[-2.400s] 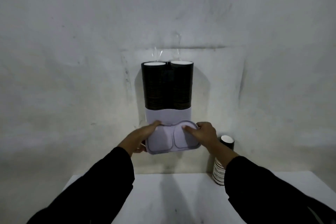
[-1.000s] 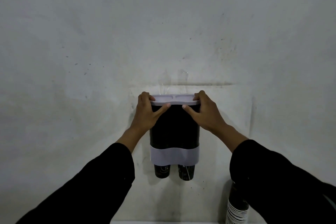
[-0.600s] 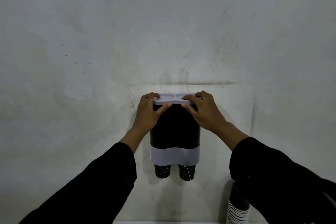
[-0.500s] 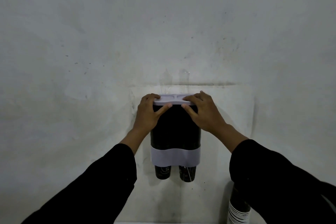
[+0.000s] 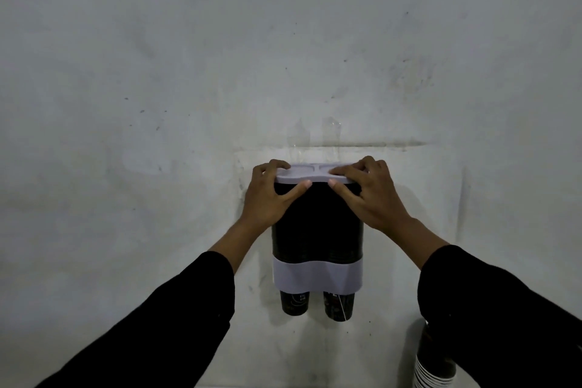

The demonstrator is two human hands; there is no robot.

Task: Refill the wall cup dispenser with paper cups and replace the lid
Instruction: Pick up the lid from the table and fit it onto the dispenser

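Note:
The wall cup dispenser (image 5: pixel 317 274) hangs on the wall, its twin clear tubes packed with dark paper cups. Two cup bottoms (image 5: pixel 316 305) stick out under its pale lilac band. The lilac lid (image 5: pixel 311 174) lies flat on top of the tubes. My left hand (image 5: pixel 267 198) grips the lid's left end, fingers over the top and thumb under the front edge. My right hand (image 5: pixel 370 195) holds the right end the same way, fingertips pressing on the lid's top.
A spare stack of paper cups (image 5: pixel 433 362) stands at the lower right, partly hidden by my right sleeve. The bare grey wall (image 5: pixel 189 72) surrounds the dispenser. Clear tape strips (image 5: pixel 315 135) show just above the lid.
Both hands carried the lid from below the dispenser up onto the top of the tubes. In the last half second the hands stay on it, fingers shifting slightly over the top.

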